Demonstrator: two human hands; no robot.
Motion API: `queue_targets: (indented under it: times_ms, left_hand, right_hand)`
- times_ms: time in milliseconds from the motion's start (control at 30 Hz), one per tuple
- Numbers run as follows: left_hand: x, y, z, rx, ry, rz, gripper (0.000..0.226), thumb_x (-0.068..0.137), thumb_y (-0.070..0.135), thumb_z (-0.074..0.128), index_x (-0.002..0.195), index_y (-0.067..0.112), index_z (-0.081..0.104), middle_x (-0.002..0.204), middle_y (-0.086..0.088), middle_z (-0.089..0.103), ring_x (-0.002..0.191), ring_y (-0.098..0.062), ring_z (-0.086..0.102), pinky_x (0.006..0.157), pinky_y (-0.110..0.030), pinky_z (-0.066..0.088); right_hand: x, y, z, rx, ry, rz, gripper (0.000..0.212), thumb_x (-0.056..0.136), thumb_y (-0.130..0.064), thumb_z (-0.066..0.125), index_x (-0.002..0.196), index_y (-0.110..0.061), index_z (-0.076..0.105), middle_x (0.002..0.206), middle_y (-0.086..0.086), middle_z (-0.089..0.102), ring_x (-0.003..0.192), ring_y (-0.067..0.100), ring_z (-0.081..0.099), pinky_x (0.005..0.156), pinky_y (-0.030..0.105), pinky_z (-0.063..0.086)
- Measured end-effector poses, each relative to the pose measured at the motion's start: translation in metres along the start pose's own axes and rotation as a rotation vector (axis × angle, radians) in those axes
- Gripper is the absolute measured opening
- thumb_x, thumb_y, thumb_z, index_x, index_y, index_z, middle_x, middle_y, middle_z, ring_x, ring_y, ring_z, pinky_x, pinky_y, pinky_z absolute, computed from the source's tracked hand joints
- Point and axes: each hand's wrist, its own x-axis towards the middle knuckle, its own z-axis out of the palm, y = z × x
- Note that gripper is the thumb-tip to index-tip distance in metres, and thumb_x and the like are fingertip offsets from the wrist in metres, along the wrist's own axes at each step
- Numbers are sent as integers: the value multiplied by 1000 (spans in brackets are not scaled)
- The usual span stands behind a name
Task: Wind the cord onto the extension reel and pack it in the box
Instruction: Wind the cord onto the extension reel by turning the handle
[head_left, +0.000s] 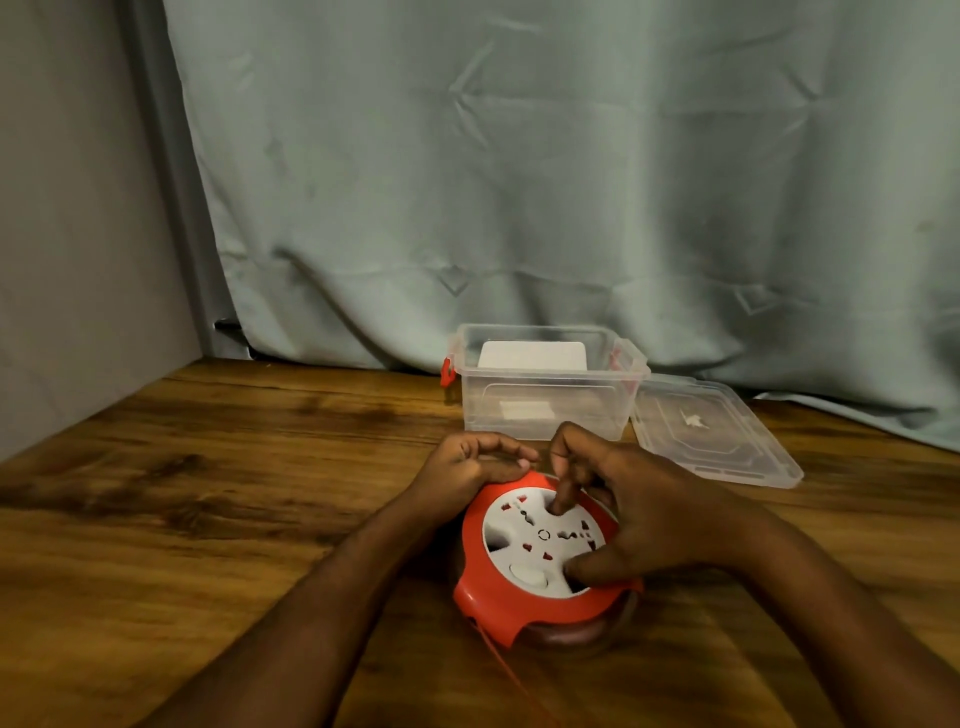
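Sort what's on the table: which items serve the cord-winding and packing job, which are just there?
Job: red and white round extension reel; thin red cord; clear plastic box with red latches; its clear flat lid; left hand; right hand.

Just there: white card inside the box; grey curtain.

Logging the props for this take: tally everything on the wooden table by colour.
Red and white: 1, the round plastic extension reel with its red cord
Clear: 2, the transparent plastic box with red latches and its loose transparent lid
White: 1, the flat white item inside the box
Total: 4
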Motion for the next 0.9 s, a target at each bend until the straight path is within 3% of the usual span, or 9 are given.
queue_targets:
  times_ms: [133, 267, 400, 567, 700, 767, 800, 900]
  left_hand:
    - [-1, 0, 2, -25, 9, -3, 20, 84, -4, 65, 103, -3, 71, 96, -20, 73, 82, -23, 69, 77, -32, 57]
    - [0, 0, 2, -43, 13, -18, 23, 85, -3, 65, 107, -6, 69, 108, -28, 70, 89, -29, 68, 82, -36, 57]
    - [-1, 0, 0, -42, 30, -32, 20, 85, 0, 66, 104, -2, 71, 107, -26, 71, 92, -32, 68, 90, -46, 54]
    - [-1, 2, 0, -40, 29, -50, 21, 86, 1, 65, 106, -3, 70, 108, -24, 71, 91, -29, 68, 84, -40, 57]
    - [-2, 3, 0, -36, 15, -49, 21, 87, -1, 63, 106, -4, 70, 106, -26, 71, 87, -29, 68, 80, -37, 57]
    - [-2, 5, -1, -17, 14, -40, 18, 87, -3, 61, 103, -2, 70, 94, -19, 74, 76, -21, 71, 68, -28, 59]
    - [-3, 6, -1, -8, 10, -34, 18, 87, -4, 61, 101, 0, 71, 88, -14, 74, 71, -17, 71, 63, -25, 58]
    - [-4, 7, 0, -5, -6, -23, 18, 87, -6, 60, 97, 4, 71, 83, -9, 74, 66, -13, 70, 59, -22, 55]
  right_hand:
    - [0, -6, 6, -136, 60, -39, 55, 61, -66, 88, 92, -38, 51, 86, -17, 68, 82, 2, 66, 65, 23, 58]
    - [4, -11, 16, -279, 149, -66, 56, 62, -77, 78, 70, -26, 56, 63, -11, 61, 61, 7, 57, 55, 25, 47]
    - [8, -12, 26, -297, 216, -86, 61, 66, -80, 69, 57, -22, 54, 52, -10, 57, 55, 6, 56, 53, 23, 45]
    - [10, -19, 35, -299, 255, -87, 62, 77, -76, 62, 47, -25, 42, 45, -10, 49, 56, 5, 58, 58, 15, 30]
    - [10, -19, 32, -271, 266, -85, 47, 77, -72, 64, 56, -33, 49, 51, -15, 51, 55, 1, 56, 58, 13, 32]
    - [8, -16, 23, -187, 251, -121, 22, 79, -54, 76, 76, -40, 59, 65, -20, 63, 63, -4, 62, 59, 9, 39]
    - [6, -14, 17, -147, 225, -141, 19, 80, -40, 78, 88, -41, 62, 76, -22, 68, 67, -3, 65, 58, 10, 43]
    - [1, -9, 5, -56, 105, -141, 40, 81, -19, 73, 112, -41, 61, 110, -24, 69, 75, 9, 68, 59, 23, 57]
